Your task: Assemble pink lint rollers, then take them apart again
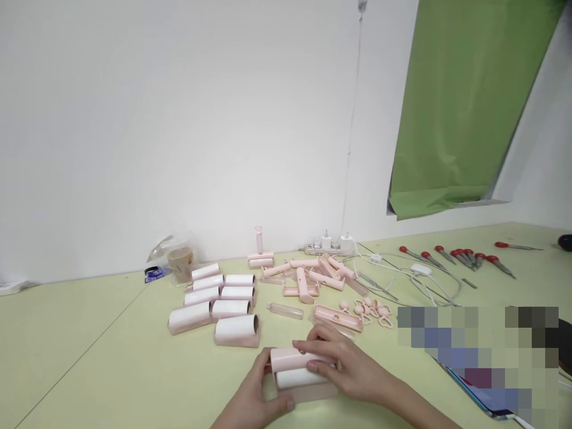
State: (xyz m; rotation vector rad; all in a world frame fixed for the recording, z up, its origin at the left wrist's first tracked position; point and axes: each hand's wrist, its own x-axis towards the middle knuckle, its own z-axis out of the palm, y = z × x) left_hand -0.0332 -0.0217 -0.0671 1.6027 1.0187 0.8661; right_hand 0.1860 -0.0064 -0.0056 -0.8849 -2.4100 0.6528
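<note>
Left hand [255,390] holds a pink-and-white roller [295,378], long axis running left-right.

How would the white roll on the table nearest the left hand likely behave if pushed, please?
The white roll probably would not roll freely, since it sits in a translucent tray. It is likely light for its size, as its open end shows a hollow core. A push might slide both across the smooth-looking table.
</note>
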